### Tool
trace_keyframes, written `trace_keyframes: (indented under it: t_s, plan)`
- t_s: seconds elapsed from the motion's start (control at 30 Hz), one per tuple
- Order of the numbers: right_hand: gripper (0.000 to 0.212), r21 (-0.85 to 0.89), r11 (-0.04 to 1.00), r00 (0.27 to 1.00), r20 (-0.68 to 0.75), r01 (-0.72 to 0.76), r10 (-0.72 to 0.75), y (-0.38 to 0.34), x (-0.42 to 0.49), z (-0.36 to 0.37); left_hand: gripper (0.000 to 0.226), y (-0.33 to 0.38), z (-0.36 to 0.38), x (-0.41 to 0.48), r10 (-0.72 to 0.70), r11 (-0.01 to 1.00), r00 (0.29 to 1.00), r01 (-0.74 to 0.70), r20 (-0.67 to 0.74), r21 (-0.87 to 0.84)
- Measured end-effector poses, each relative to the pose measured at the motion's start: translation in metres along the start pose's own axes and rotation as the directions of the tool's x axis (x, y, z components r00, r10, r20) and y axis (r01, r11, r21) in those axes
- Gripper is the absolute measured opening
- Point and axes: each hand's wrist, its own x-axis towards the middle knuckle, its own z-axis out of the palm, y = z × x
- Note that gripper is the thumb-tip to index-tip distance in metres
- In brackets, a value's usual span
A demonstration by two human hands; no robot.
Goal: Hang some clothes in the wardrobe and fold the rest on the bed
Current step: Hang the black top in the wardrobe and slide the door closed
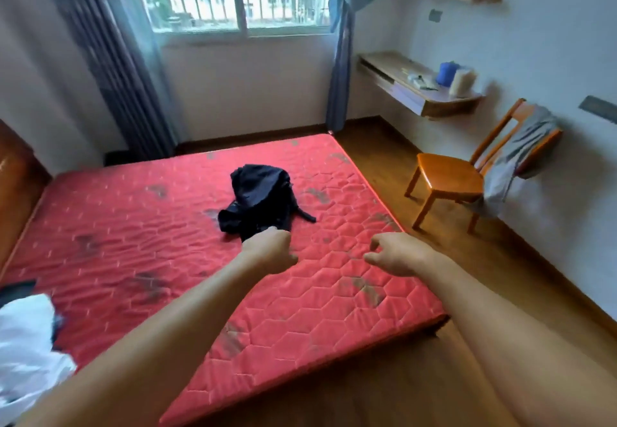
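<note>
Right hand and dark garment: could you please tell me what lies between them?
In the head view, only bare red mattress lies between right hand and dark garment.

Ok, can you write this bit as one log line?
left hand: grips dark garment | right hand: open above red mattress | garment: crumpled
</note>
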Motion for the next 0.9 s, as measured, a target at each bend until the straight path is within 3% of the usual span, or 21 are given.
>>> trace_keyframes:
  t_s: [0.2,0.37,0.6,0.9]
  plan:
    - [0.034,-0.076,0.973,0.972,0.105,0.219,-0.211,-0.048,0.108,0.014,0.039,-0.055,0.022,0.03,-0.249,0.965,0.968,0.251,0.03,-0.077]
    - [0.032,-0.106,0.943,0.939,0.177,0.317,-0.296,-0.047,0.193,0.019,0.045,-0.066,0.037,0.073,-0.381,0.914,0.923,0.385,0.054,-0.125]
    - [0.035,-0.118,0.932,0.924,0.217,0.344,-0.314,-0.047,0.288,0.025,0.043,-0.078,0.065,0.135,-0.463,0.866,0.881,0.473,0.096,-0.163]
    - [0.039,-0.138,0.946,0.942,0.21,0.293,-0.261,-0.08,0.376,0.053,0.039,-0.13,0.102,0.224,-0.44,0.865,0.884,0.464,0.158,-0.189]
